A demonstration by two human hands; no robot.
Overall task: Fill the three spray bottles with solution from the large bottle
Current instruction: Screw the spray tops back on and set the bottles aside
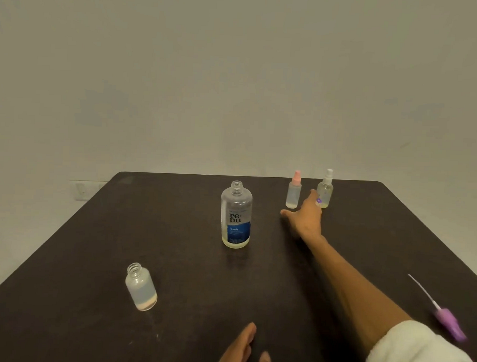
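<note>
The large clear bottle [236, 215] with a blue label stands uncapped mid-table, a little liquid at its bottom. A small frosted bottle [141, 286] stands open at the front left, its purple spray head [448, 322] lying at the right edge. Two capped spray bottles stand at the back: a pink-topped one [294, 190] and a white-topped one [325, 188]. My right hand [305, 215] is stretched out between these two, fingers apart, holding nothing. My left hand [245, 350] rests open at the near edge.
The dark table [92, 256] ends at a pale wall behind. A wall socket [84, 190] sits low at the left beyond the table's edge.
</note>
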